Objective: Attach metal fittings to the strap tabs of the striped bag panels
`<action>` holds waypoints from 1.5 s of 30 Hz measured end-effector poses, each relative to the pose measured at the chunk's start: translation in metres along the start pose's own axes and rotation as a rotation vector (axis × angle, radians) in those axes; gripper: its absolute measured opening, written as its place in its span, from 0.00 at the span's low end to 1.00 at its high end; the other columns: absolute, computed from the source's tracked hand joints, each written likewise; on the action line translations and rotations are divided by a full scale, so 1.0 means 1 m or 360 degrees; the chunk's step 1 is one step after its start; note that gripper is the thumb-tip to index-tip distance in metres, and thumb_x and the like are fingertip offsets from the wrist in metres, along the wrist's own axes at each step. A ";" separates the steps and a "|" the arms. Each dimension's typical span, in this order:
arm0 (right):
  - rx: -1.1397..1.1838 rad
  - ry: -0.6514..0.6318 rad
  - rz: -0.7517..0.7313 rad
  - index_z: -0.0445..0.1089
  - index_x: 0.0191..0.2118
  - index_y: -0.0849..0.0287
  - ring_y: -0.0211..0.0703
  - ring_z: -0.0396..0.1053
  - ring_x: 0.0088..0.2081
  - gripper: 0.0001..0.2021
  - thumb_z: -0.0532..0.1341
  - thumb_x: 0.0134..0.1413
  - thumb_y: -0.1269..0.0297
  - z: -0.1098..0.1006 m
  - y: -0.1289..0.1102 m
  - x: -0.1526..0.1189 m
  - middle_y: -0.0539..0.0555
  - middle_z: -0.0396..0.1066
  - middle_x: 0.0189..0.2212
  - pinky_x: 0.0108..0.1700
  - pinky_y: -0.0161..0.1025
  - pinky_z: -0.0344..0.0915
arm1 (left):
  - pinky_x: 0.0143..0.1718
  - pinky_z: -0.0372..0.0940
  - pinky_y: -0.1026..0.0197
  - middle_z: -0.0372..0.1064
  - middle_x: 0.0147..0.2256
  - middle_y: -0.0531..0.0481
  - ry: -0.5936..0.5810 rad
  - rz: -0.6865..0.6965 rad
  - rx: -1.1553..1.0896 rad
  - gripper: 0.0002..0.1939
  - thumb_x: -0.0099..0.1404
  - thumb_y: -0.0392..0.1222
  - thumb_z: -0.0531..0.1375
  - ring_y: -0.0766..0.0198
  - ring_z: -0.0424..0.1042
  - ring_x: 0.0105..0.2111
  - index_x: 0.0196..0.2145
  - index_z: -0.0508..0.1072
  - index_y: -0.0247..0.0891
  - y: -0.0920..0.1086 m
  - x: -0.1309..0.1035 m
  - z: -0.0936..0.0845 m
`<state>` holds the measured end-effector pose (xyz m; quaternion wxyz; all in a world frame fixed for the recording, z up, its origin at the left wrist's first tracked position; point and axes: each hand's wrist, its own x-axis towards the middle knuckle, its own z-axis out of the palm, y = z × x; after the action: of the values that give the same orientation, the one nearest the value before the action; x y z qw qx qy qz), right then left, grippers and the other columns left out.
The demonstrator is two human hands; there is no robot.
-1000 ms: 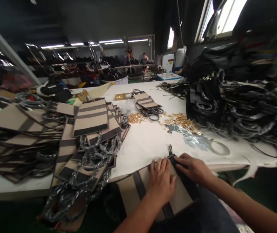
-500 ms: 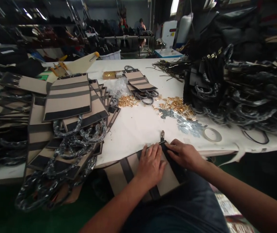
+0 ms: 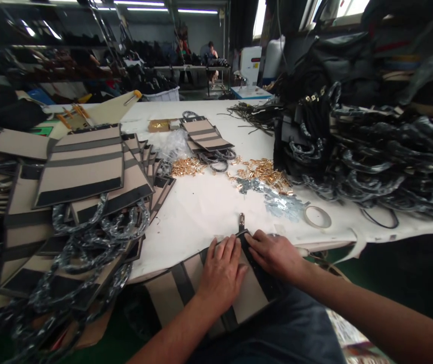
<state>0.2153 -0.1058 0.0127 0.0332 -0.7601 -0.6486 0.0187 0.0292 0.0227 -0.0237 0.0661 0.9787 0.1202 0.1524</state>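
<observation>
Viewpoint has shifted: left fingers [image 3: 222,249] rest flat on a striped panel [image 3: 252,296]; right fingers [image 3: 258,246] curl there, grip unclear.

The left forearm [image 3: 169,336] enters from 7 o'clock and slants up towards 2; its hand, the left hand [image 3: 222,273], lies palm down, fingers nearly straight and close together, pointing to about 1 o'clock, thumb angled out towards 2; the right forearm [image 3: 364,301] comes in from 4 o'clock, and the right hand [image 3: 275,255] points to 10, fingers bent; the fingertips of both hands sit near each other, just apart; both forearms are bare.
</observation>
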 end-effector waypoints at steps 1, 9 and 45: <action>-0.0008 -0.0020 -0.0005 0.65 0.69 0.61 0.50 0.78 0.41 0.22 0.55 0.76 0.62 -0.001 0.000 0.001 0.59 0.75 0.49 0.35 0.39 0.71 | 0.74 0.51 0.38 0.60 0.71 0.40 0.0012 0.0006 0.0009 0.30 0.78 0.52 0.55 0.47 0.61 0.69 0.70 0.64 0.34 0.000 0.000 0.000; 0.0017 -0.0124 -0.0010 0.69 0.64 0.64 0.54 0.79 0.41 0.19 0.56 0.74 0.66 -0.022 -0.013 0.010 0.63 0.78 0.48 0.38 0.41 0.74 | 0.72 0.55 0.35 0.63 0.70 0.40 0.0041 0.0003 0.0005 0.30 0.76 0.50 0.58 0.46 0.63 0.68 0.70 0.64 0.37 -0.001 0.000 -0.001; 0.1097 -0.0369 0.0083 0.84 0.40 0.54 0.45 0.76 0.34 0.12 0.63 0.57 0.61 -0.057 0.025 0.055 0.48 0.81 0.31 0.38 0.36 0.66 | 0.72 0.56 0.38 0.66 0.68 0.42 0.0009 -0.0225 -0.0484 0.32 0.68 0.47 0.63 0.47 0.64 0.66 0.68 0.67 0.37 0.001 0.002 -0.011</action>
<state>0.2526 -0.0567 0.0684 0.2131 -0.7134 -0.5841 0.3231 0.0280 0.0232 -0.0123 0.2238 0.9461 0.1644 0.1665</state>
